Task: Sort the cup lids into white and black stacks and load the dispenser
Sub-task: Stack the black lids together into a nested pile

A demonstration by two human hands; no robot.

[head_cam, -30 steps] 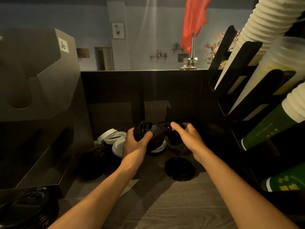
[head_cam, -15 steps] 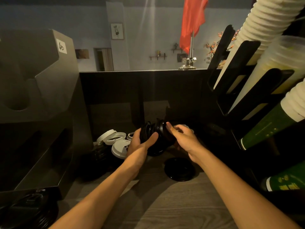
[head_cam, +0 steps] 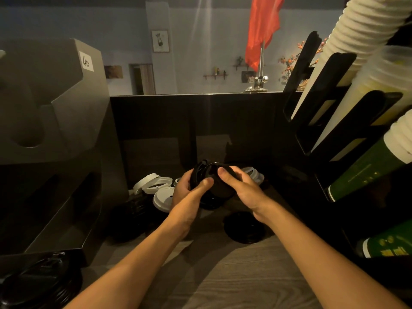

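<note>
Both hands meet at the far middle of the table (head_cam: 223,275). Left hand (head_cam: 189,192) curls round a short stack of black lids (head_cam: 214,181), thumb across its near face. Right hand (head_cam: 240,188) grips the same stack from the right, thumb on top. Stack lies tilted on its side between the palms. White lids (head_cam: 162,196) loose just left of the left hand. One black lid (head_cam: 245,228) flat beneath the right wrist. Dispenser (head_cam: 55,130) at left, cup rack (head_cam: 334,130) at right.
</note>
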